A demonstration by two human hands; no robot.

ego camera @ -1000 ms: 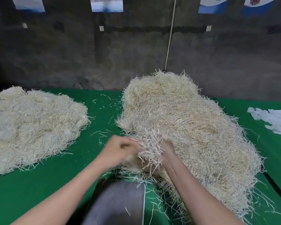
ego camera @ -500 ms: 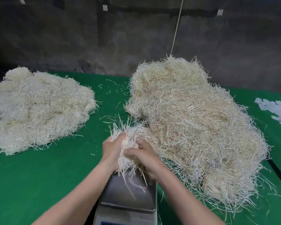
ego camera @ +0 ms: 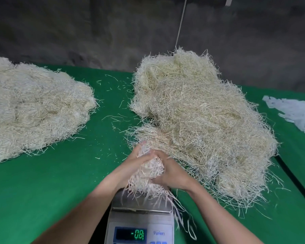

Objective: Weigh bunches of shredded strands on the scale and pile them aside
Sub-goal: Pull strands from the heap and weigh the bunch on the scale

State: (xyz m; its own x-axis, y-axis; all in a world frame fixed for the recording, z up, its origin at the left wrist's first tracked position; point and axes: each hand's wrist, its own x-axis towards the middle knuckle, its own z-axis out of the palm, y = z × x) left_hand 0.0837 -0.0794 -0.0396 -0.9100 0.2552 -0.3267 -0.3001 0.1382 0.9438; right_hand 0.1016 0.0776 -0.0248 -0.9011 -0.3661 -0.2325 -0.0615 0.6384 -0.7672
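Grip of left hand and right hand curled round one bunch, over scale pan (display shows -0.81)

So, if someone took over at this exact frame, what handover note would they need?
Left hand and right hand both grip one bunch of strands just above the scale pan; its lower strands reach the pan. Display shows a negative reading, so nothing is weighed yet.
Large pile lies right of the hands, second pile at far left on the green table.
Done: bunch gathered. Left: release it on the pan, read it, pile it aside, probably left.
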